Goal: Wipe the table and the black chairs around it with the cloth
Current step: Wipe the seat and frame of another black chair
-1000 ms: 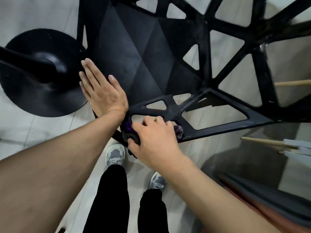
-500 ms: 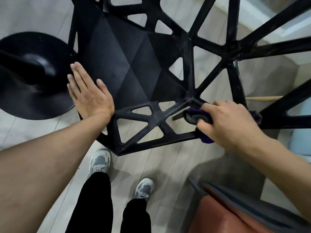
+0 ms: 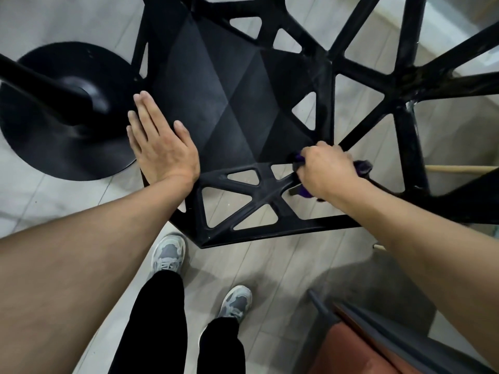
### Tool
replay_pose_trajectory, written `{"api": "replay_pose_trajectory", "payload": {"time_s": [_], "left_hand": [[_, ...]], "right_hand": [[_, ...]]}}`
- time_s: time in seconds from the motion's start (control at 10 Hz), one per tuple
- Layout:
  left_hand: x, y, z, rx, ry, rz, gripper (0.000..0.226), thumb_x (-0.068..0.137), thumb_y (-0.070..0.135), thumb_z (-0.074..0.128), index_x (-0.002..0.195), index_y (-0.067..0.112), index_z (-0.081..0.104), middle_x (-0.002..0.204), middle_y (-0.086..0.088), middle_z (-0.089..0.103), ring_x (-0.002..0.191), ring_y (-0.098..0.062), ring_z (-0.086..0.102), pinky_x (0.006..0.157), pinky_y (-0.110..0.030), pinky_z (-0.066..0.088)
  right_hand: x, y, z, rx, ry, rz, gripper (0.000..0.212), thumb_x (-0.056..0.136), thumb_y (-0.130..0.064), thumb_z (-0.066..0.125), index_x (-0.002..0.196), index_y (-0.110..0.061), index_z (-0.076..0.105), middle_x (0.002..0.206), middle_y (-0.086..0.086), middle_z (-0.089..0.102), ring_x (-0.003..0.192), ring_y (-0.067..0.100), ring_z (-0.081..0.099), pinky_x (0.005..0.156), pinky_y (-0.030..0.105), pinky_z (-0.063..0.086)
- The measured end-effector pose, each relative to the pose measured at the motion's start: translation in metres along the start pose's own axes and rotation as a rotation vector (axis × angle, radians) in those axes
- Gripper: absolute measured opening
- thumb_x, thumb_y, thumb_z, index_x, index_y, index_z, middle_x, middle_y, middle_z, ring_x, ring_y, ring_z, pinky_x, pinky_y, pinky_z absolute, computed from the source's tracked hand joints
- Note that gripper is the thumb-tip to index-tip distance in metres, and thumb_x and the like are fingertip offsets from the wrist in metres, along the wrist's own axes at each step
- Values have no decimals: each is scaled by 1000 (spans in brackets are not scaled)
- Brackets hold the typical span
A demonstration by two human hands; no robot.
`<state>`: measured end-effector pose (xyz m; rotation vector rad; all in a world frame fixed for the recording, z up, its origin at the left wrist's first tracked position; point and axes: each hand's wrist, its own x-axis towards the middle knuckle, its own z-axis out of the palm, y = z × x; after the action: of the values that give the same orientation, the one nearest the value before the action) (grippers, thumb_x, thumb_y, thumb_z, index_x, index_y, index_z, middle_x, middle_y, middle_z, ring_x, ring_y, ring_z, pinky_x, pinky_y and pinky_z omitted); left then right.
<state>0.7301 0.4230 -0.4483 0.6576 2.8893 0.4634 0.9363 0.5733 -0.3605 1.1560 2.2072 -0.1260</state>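
A black chair (image 3: 229, 103) with a faceted seat and an open triangular lattice frame fills the upper middle of the head view. My left hand (image 3: 159, 147) lies flat with straight fingers on the seat's left edge. My right hand (image 3: 326, 168) grips a dark purple cloth (image 3: 363, 167) and holds it against a strut where the seat meets the lattice on the right. Most of the cloth is hidden under my fingers.
The table's round black base and post (image 3: 67, 117) stand on the pale floor at the left. A reddish-brown seat with a grey rim (image 3: 378, 344) is at the lower right. A wooden stick (image 3: 459, 168) pokes in from the right. My feet (image 3: 170, 255) stand below the chair.
My right hand with the cloth slid from the chair's front lattice bar to the right, then slightly back left and up onto the strut by the seat. My left hand stayed flat on the seat.
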Motion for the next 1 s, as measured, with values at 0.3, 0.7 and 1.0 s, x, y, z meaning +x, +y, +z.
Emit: {"api": "replay_pose_trajectory", "payload": {"time_s": [0.3,0.7,1.0], "left_hand": [[0,1,-1,8,-15,-5,66,104,35,24,163,13,7,170,-5,14,155,-29,19,126,-43,17],[1,-1,0,4,-11,-7,67,103,36,26,163,13,9,170,-5,14,155,-29,20,126,-43,18],[1,0,1,-11,-15,-11,65,104,35,25,163,13,8,170,-4,14,155,-28,20,126,-43,18]], "right_hand": [[-33,-40,-12,431,-86,-388,19,93,-38,56,102,-26,68,96,-3,55,94,27,60,84,39,52],[-27,-115,-2,464,110,-587,28,94,-34,59,120,-25,66,118,1,56,100,29,52,87,42,49],[-24,-60,4,395,127,-414,24,93,-38,58,115,-29,64,108,-3,54,99,22,51,77,38,48]]}}
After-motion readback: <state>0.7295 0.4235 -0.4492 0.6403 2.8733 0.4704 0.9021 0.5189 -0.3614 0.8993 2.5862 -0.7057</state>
